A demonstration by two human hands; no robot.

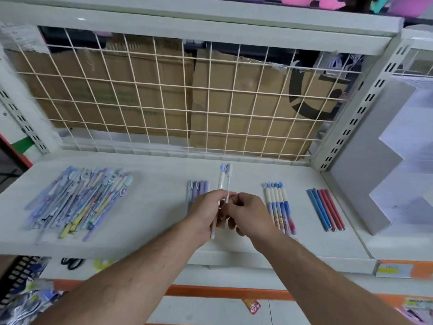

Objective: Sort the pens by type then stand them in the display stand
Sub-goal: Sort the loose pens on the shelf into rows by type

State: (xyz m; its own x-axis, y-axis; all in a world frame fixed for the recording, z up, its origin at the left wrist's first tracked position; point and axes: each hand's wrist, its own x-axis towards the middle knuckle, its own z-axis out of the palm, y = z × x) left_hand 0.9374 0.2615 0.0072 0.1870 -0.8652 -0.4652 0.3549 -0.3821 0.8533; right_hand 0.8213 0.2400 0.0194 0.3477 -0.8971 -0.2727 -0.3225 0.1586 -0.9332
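White pens (224, 184) stand up in our hands over the shelf (152, 219).
Our left hand (205, 211) grips both and our right hand (249, 211) pinches them, hands close together; we should check they match, then lay them straight beside the sorted rows (278, 205), not the mixed pile (79, 198).

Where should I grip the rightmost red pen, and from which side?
Pinch the pen mid-barrel, from above and the right: it lies flat on the shelf, a neighbour close along its left, its right side free.
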